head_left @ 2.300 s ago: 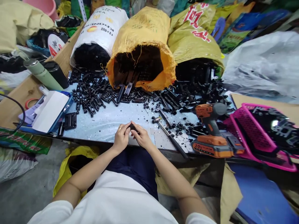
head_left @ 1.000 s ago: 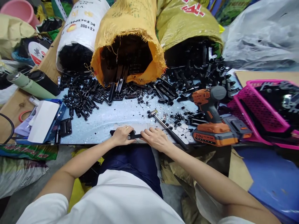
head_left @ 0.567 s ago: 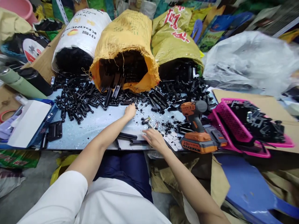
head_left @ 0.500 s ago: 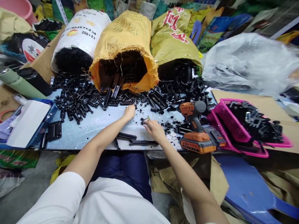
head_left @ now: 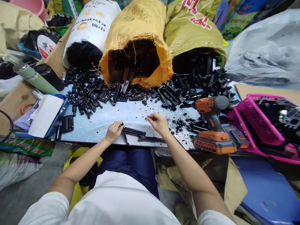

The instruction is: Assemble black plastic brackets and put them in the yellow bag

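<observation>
Below the grip, navy trousers (head_left: 127, 162) and, down to the left, an open yellow sack (head_left: 76, 193). At the near edge of a pale blue table (head_left: 103, 117), left hand (head_left: 114, 131) with thumb and forefinger drawn narrow by the upper end of a thin black bar (head_left: 125, 137); impossible to tell whether gripping it or only near it. Just right of those fingertips, a longer black bar (head_left: 134, 130), lying aslant, and beyond its right end another black bar (head_left: 151, 139), partly under the right forearm. Farther right, right hand (head_left: 159, 123), raised slightly beyond the bars, fingertips nearly together; too small to tell whether around anything. Right of that hand, loose black-headed pins (head_left: 180, 124), then an orange-and-grey cordless drill (head_left: 212, 125) marked 20V and a pink mesh basket (head_left: 261, 120) of parts. Well left of the left hand, a black rectangular case (head_left: 67, 124). Beyond both hands, heaped black parts (head_left: 87, 93) before three open-mouthed sacks: white (head_left: 93, 22), orange (head_left: 138, 25), olive (head_left: 194, 36).
</observation>
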{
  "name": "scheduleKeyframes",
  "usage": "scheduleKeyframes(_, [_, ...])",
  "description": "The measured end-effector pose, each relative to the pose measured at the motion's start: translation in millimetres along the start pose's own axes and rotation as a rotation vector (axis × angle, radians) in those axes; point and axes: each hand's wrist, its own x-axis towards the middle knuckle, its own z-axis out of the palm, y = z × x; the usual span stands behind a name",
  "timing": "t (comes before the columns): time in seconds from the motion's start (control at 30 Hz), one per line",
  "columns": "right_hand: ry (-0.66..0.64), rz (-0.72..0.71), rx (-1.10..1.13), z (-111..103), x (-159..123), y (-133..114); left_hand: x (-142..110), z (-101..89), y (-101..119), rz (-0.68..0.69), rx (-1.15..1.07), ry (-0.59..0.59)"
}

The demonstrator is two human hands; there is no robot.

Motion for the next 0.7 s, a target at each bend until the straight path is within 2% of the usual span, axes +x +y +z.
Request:
scheduleKeyframes(0.07, [0.01,0.019,0.087,-2.0,-25.8,-10.5,-3.2,1.7,-1.9,0.02,0.037,-0.018])
scheduleKeyframes(0.17, [0.003,-0.005,0.083,-1.2,-49.7,-21.1,-3.7,0.2,-4.4,0.101,0.085,-0.074])
scheduleKeyframes(0.3, [0.004,-0.139,-0.026,1.8,-59.8,-25.6,-2.6,-9.1,-8.7,0.314,0.088,-0.162])
scheduleKeyframes(0.37, [0.021,-0.208,-0.059,3.4,-61.8,-25.1,-1.6,-13.8,-6.6,0.388,0.15,-0.167])
scheduleKeyframes(0.5, [0.05,-0.306,-0.052,7.8,-67.3,-23.0,-0.3,-8.0,22.2,0.478,0.321,-0.133])
scheduleKeyframes(0.6, [0.135,-0.301,-0.034,11.4,-71.6,-21.9,-2.4,9.7,56.5,0.548,0.315,-0.281])
scheduleKeyframes(0.7, [0.179,-0.284,-0.042,12.4,-74.4,-20.3,-7.5,21.4,77.3,0.428,0.336,-0.344])
